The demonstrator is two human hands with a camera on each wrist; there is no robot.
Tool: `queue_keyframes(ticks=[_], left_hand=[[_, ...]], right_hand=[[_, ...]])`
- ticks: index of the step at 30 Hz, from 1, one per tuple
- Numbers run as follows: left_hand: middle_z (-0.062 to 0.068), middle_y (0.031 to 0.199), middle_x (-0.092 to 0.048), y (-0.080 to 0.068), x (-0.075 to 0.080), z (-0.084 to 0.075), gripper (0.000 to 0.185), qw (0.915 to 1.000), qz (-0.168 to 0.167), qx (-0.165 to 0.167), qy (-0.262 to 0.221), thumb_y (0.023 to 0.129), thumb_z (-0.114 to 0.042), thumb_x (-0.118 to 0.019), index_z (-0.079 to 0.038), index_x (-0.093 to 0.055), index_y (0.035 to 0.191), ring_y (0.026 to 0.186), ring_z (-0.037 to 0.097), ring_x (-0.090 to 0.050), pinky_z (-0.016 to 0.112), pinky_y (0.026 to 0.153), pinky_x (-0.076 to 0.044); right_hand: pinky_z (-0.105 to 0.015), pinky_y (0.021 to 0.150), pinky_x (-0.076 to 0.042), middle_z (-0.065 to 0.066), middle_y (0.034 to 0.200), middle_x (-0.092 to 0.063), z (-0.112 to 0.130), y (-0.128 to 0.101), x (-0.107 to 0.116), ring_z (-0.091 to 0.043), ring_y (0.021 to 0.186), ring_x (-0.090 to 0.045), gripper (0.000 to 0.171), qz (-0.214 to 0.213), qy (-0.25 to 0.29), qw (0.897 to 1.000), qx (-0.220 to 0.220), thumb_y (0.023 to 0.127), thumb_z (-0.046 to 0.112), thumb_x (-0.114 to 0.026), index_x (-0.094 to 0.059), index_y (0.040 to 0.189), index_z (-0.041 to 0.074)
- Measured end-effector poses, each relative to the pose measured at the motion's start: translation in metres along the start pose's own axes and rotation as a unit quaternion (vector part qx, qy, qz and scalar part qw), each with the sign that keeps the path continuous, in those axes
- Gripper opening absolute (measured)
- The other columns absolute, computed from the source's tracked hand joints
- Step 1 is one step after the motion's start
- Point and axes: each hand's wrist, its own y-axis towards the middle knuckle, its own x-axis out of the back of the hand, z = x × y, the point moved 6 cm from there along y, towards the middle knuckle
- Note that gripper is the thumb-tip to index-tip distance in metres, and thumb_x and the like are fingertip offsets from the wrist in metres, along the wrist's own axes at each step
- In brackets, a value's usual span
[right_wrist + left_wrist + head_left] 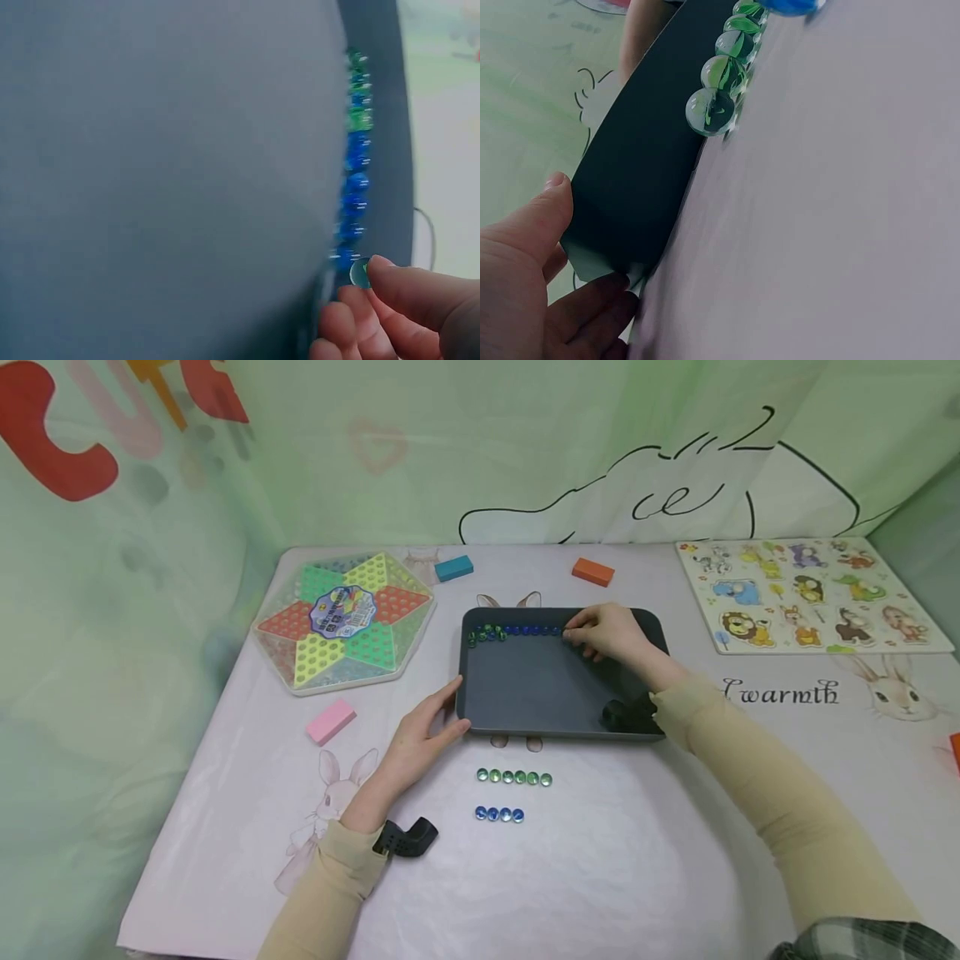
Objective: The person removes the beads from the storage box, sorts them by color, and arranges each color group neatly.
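A dark grey tray (pixel 540 685) lies on the table. My left hand (pixel 426 732) grips its near left corner; in the left wrist view its thumb (pixel 544 217) is on the rim and the fingers are curled at the lower edge. At the far right of the tray, my right hand (pixel 611 631) pinches a clear marble with green (pixel 360 273) between thumb and fingertips. That marble is beside the end of a row of blue marbles (pixel 356 182) along the far wall. Green marbles (pixel 487 633) are grouped at the far left corner.
In front of the tray are a row of green marbles (pixel 514 777) and a shorter row of blue marbles (pixel 499 814). A hexagonal Chinese checkers box (pixel 345 618) lies left. An animal puzzle board (pixel 813 593) is right. Blue (pixel 453 568), orange (pixel 593 572) and pink blocks (pixel 331 722) lie around.
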Motion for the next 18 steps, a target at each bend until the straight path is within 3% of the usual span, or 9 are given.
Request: queue_keyframes(ticks=[7, 11, 18], left_hand=[[0.003, 0.145, -0.039, 0.0, 0.001, -0.001, 0.061, 1.0, 0.0, -0.002, 0.007, 0.09, -0.034, -0.059, -0.029, -0.031, 0.145, 0.135, 0.02, -0.034, 0.04, 0.112, -0.028], [0.003, 0.146, -0.038, 0.0, 0.0, -0.001, 0.061, 1.0, 0.003, 0.002, 0.007, 0.09, -0.034, -0.059, -0.029, -0.031, 0.145, 0.135, 0.02, -0.034, 0.039, 0.112, -0.027], [0.004, 0.146, -0.039, -0.001, 0.0, -0.001, 0.06, 1.0, 0.002, 0.004, 0.007, 0.091, -0.035, -0.058, -0.029, -0.031, 0.145, 0.135, 0.021, -0.035, 0.041, 0.112, -0.028]], right_hand=[[-0.032, 0.054, -0.053, -0.016, 0.087, -0.066, 0.018, -0.021, 0.013, -0.023, 0.067, -0.061, 0.026, -0.01, 0.011, 1.0, 0.014, 0.09, 0.025, -0.06, -0.064, 0.104, 0.003], [-0.036, 0.055, -0.053, -0.017, 0.083, -0.065, 0.031, -0.038, 0.017, -0.028, 0.068, -0.06, 0.026, -0.012, 0.013, 0.999, 0.037, 0.09, 0.025, -0.061, -0.065, 0.103, 0.003], [-0.037, 0.056, -0.053, -0.016, 0.084, -0.065, 0.043, -0.07, 0.017, -0.027, 0.069, -0.058, 0.024, 0.006, 0.018, 0.998, 0.063, 0.09, 0.027, -0.061, -0.065, 0.104, 0.007]])
